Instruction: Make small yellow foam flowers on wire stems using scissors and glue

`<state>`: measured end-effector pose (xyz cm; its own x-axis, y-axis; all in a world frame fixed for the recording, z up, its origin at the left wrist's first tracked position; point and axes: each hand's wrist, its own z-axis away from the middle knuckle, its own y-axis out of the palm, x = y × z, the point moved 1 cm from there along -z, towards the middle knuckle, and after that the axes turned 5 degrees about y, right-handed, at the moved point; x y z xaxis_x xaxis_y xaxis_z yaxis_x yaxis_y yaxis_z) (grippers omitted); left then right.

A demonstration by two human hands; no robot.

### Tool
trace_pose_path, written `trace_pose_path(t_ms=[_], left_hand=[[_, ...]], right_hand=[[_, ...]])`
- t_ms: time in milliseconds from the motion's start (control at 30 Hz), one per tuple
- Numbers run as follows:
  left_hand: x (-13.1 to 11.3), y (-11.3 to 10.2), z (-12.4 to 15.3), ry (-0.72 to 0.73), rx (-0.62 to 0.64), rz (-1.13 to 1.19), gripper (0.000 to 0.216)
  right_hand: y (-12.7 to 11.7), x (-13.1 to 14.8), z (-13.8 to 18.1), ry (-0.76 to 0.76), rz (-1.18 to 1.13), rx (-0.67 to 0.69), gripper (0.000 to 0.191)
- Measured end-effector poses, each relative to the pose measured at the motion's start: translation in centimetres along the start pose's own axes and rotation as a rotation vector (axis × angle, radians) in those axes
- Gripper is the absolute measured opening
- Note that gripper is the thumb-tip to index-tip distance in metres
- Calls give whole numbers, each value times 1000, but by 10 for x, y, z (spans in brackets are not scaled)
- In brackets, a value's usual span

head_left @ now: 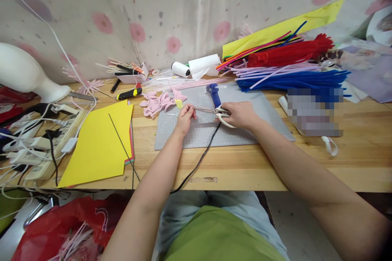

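My right hand (240,115) is closed around the pale handles of a pair of scissors (223,119). The blades point left and reach the fingertips of my left hand (185,119). Those left fingers are pinched together; what lies between them is too small to make out. Just behind the left hand shows a small yellow petal-shaped piece (178,104), beside a cluster of pink fuzzy petals (159,104). Both hands are over a grey cutting mat (171,136). A blue glue gun (214,96) lies past the scissors, and a black cord (199,163) runs toward the table's front edge.
Yellow paper sheets (98,147) lie left, near a power strip (55,147) tangled with cables. Blue pipe cleaners (294,80) and red ones (290,51) are piled back right. A yellow-black utility knife (129,94) and a white foam head (27,73) stand or lie back left.
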<state>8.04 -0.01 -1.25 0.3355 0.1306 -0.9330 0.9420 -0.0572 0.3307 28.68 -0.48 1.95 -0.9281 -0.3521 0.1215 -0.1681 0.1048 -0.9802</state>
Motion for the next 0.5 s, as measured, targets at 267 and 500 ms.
trace_pose_path(t_ms=[267, 500], left_hand=[[-2, 2, 1, -29, -8, 17, 12], [-1, 2, 2, -21, -11, 5, 15]], right_hand=[[1, -1, -1, 14, 28, 12, 47], [2, -2, -1, 12, 31, -1, 48]])
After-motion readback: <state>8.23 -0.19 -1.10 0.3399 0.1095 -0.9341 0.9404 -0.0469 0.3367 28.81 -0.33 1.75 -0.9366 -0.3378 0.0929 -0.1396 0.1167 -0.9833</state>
